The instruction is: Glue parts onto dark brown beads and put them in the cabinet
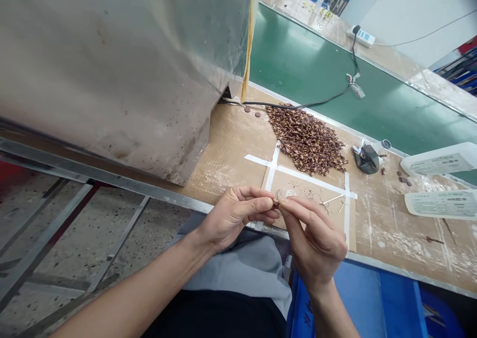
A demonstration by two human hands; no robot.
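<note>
My left hand and my right hand meet fingertip to fingertip above the front edge of the bench. Between the pinched fingers is a small dark brown piece, mostly hidden, so its kind cannot be made out. Both hands appear closed on it. Just behind the fingertips sits a small clear round dish. To its right lies a thin white stick on the cardboard. A large heap of small brown and gold pieces spreads out farther back.
A big metal housing stands at the left. On the right lie two translucent bottles with labels. Beside the heap is a black bag-like object. A black cable crosses behind it. Below the bench stands a blue crate; a green belt runs behind.
</note>
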